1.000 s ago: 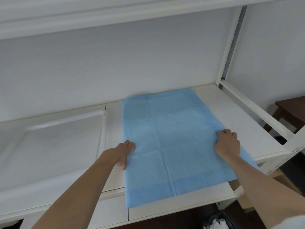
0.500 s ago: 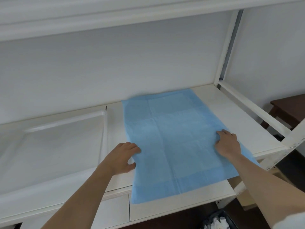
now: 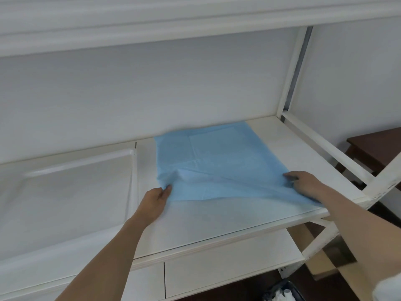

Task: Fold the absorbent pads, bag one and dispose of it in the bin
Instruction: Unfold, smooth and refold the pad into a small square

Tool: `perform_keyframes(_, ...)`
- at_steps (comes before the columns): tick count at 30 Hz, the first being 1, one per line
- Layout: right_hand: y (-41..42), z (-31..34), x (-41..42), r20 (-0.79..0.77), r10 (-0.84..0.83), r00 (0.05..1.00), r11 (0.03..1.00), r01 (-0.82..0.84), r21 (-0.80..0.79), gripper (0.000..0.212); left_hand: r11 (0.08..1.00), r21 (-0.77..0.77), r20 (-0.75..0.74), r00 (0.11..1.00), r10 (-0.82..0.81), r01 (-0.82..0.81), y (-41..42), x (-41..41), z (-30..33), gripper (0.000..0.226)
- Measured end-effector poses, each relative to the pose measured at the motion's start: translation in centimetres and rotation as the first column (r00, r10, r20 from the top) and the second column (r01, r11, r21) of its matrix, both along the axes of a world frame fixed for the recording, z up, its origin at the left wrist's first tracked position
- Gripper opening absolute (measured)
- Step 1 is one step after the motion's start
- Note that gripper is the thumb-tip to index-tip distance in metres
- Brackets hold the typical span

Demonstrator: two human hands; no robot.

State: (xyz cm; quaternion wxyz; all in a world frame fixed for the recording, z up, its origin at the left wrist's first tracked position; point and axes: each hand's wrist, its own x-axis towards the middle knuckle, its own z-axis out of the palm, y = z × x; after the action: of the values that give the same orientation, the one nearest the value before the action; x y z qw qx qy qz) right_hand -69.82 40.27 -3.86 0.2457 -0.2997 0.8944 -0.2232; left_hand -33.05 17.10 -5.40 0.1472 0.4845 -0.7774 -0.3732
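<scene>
The blue absorbent pad (image 3: 219,161) lies on the white shelf (image 3: 282,137), its near part lifted. The left hand (image 3: 154,204) pinches its left edge; the right hand (image 3: 303,183) grips its right edge.

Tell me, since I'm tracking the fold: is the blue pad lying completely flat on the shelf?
No: the near part of the blue pad is lifted and folding back, gripped by the left hand and right hand.

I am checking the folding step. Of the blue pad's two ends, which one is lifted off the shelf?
The near end of the blue pad, between the left hand and the right hand, is lifted and folding over. The far end lies flat on the shelf.
</scene>
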Motion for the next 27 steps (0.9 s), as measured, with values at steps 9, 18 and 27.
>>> perform_keyframes(9,1.2,0.1,-0.5,-0.019,0.143,0.990,0.990,-0.143,0.013,0.053,0.987,0.005,-0.032,0.986,0.161,-0.161,-1.3,0.1,-0.2,0.058)
perform_keyframes(18,0.0,-0.5,1.1,0.053,-0.097,0.994,0.908,0.110,-0.405,0.022,0.955,0.236,0.240,0.963,0.123,-0.181,-1.5,0.5,0.6,0.045)
perform_keyframes(27,-3.5,-0.7,0.8,0.144,-0.169,0.975,0.935,0.205,-0.290,0.043,0.848,0.516,-0.039,0.985,0.165,-0.122,-1.1,2.0,1.2,0.017)
